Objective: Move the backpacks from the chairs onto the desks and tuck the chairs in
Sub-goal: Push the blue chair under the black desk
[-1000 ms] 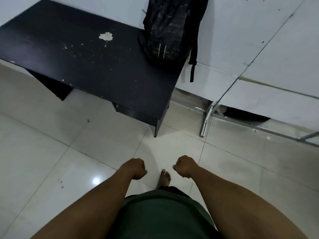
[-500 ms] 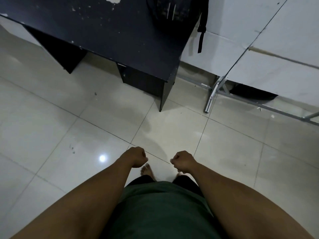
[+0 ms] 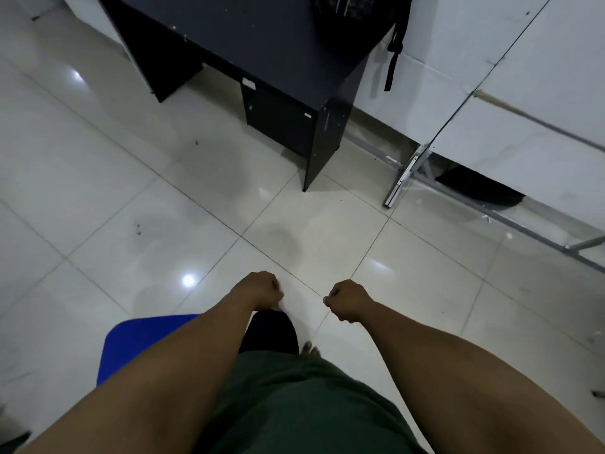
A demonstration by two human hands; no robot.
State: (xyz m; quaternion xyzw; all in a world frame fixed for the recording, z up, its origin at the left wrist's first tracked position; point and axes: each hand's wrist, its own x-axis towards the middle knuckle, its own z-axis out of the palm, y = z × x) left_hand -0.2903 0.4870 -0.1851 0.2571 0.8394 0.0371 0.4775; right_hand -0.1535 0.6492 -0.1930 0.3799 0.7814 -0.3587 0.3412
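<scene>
- Both hands are curled into loose fists and hold nothing: the left hand (image 3: pixel 260 289) and the right hand (image 3: pixel 347 299) hang side by side over the tiled floor (image 3: pixel 163 208).
- The pack (image 3: pixel 357 9) sits on the dark table (image 3: pixel 278 37), far ahead of the hands at the top of the view, with its strap (image 3: pixel 394 57) hanging off the edge ahead of the right hand.
- A blue chair (image 3: pixel 144 339), most likely its seat since only a corner shows, lies just below and to the left of the left hand, partly hidden by the forearm.
- Judged from this, the pack part is done for this table and the chair is the step in hand.
- To do it well: turn left, uncurl both hands, take the chair by the back or seat edges, and line it square with the table opening ahead.
- Slide it in straight and low, so the legs clear the table's side panels and the dangling strap is not snagged.
</scene>
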